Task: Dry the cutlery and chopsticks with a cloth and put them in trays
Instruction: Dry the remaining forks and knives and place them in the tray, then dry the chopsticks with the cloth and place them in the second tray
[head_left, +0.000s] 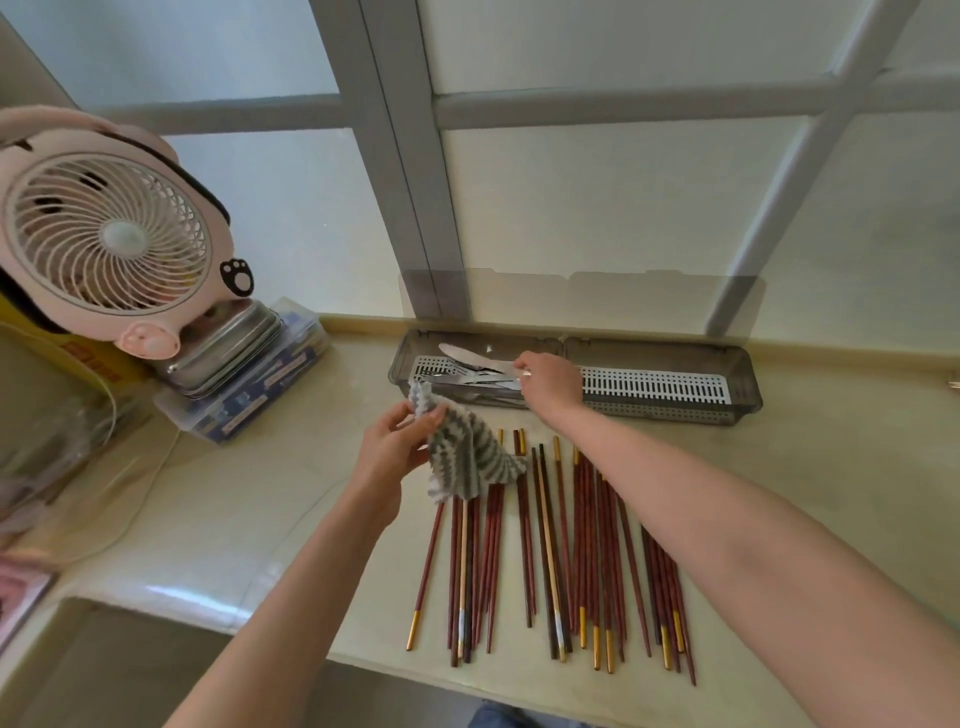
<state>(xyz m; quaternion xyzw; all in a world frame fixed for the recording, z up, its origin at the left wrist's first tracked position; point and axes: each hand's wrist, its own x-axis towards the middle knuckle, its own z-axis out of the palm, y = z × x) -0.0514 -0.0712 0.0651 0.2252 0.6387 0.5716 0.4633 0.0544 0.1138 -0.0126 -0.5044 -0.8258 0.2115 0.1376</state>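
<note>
My left hand (397, 441) pinches a grey-and-white striped cloth (467, 454) that hangs over the far ends of several dark red chopsticks (561, 551), some gold-tipped, spread on the counter. My right hand (550, 382) reaches into the left part of the long smoky-grey tray (727, 364) and holds the handle end of a metal piece among the silver cutlery (467, 369) lying on the white slotted insert. Which piece it holds is hidden by the fingers. The tray's clear lid (582, 299) stands raised against the window.
A pink desk fan (111, 234) stands at the left on stacked metal trays (228, 345) and a plastic box (244, 400). A yellow box and a white cable lie further left. The counter's front edge runs just below the chopsticks.
</note>
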